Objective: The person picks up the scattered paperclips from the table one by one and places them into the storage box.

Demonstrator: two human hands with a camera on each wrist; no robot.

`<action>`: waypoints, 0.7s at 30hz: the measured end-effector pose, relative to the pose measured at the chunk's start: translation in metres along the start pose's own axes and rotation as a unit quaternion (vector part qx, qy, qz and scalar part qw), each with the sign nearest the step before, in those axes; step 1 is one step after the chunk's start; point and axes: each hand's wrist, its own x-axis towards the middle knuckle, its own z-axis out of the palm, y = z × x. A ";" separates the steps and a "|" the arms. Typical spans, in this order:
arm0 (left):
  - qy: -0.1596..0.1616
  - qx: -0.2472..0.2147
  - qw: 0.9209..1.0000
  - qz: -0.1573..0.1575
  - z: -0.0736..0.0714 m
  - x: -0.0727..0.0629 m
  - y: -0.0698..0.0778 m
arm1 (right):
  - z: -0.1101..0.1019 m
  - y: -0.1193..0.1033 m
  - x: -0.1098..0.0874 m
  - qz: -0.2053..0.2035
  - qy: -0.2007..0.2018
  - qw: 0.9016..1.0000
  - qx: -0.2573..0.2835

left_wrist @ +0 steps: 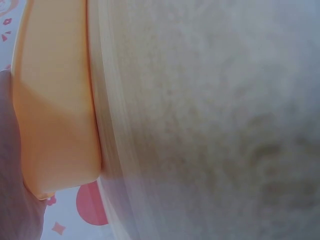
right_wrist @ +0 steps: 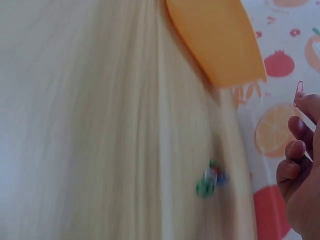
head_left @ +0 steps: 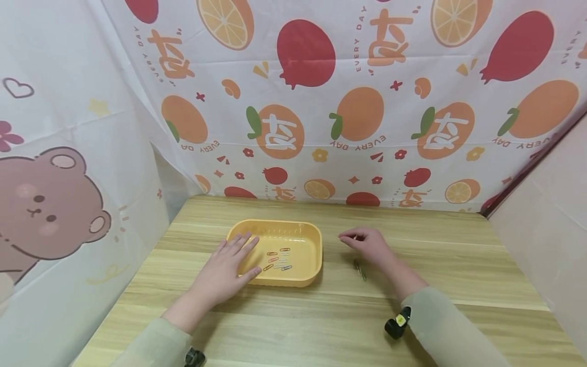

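A shallow yellow plastic tray [head_left: 293,282] stands on the table, with several small coloured paper clips [head_left: 286,268] lying on its bottom. Across the tray's left side rests my left hand [head_left: 222,272], its fingers spread over the rim and the thumb along the front edge. To the right of the tray, my right hand [head_left: 369,247] is raised over the table. It pinches a pinkish-red paper clip [right_wrist: 299,94] between thumb and forefinger, the other fingers curled. Below this hand lies a small group of paper clips [head_left: 360,271], green ones among them, blurred in the right wrist view.
The wood-grain table [head_left: 293,326] reaches back to a fruit-printed cloth [head_left: 312,122]. Another cloth with a bear print [head_left: 50,204] hangs on the left, and a plain pale one [head_left: 545,224] on the right. A small black camera [head_left: 396,323] is strapped to the right wrist.
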 end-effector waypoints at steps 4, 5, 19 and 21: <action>0.000 0.000 1.000 0.002 0.001 0.000 0.001 | 0.014 -0.015 0.007 -0.001 -0.001 1.000 0.028; 0.001 -0.001 1.000 0.002 0.000 0.000 0.001 | 0.017 -0.018 0.009 -0.002 -0.001 0.999 0.033; 0.014 0.002 1.000 0.009 -0.002 -0.001 0.002 | 0.062 -0.065 0.025 -0.021 -0.004 0.997 0.073; 0.015 0.003 1.000 0.010 -0.002 -0.001 0.002 | 0.065 -0.069 0.026 -0.021 -0.005 0.996 0.083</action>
